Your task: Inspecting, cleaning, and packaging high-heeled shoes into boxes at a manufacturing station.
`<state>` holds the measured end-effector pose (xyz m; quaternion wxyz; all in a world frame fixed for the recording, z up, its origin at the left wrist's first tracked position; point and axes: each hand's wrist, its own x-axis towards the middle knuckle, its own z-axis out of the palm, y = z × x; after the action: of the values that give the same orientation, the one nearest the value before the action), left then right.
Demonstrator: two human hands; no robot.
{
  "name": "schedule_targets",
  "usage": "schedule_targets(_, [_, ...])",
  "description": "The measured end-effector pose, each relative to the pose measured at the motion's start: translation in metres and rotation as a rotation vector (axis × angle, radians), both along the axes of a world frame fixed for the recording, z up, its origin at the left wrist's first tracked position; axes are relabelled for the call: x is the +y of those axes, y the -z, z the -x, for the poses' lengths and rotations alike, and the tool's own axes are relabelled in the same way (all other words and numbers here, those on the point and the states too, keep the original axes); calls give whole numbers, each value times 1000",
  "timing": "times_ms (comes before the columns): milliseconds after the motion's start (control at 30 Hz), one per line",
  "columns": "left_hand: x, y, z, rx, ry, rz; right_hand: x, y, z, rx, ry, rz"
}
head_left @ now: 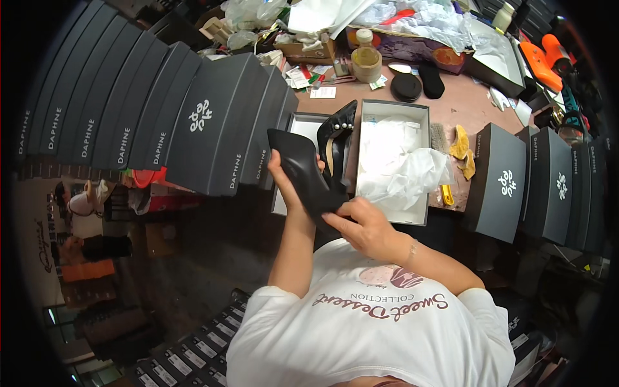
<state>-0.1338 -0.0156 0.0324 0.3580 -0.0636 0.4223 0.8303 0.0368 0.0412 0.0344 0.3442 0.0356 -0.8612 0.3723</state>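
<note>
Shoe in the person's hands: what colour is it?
The held shoe is black, seen best in the head view.

a dark floor lies below a pinkish-brown worktable, lights glowing far left.

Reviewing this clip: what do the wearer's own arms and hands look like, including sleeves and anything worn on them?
The left hand and right hand wear no gloves. Plain white short sleeves end near the elbows, leaving the forearms uncovered. A thin, pale bracelet circles the right wrist; none shows on the left.
</note>
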Motion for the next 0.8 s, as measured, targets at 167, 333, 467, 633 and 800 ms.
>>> schedule_targets(167, [-15, 12, 24, -24, 137, -354, 0, 42, -29, -174, -49, 83])
schedule_targets(333, [-4, 19, 9, -101, 471, -520, 15, -10, -9, -103, -64, 317])
schedule_targets(467, [9, 19, -6, 49, 435, -433, 21, -4, -8, -277, -315, 209])
schedule_targets(633, [11, 21, 3, -74, 418, -707, 26, 27, -50, -481, -305, 291])
schedule_targets(800, [16, 8, 11, 92, 527, -869, 45, -2, -52, -273, -32, 488])
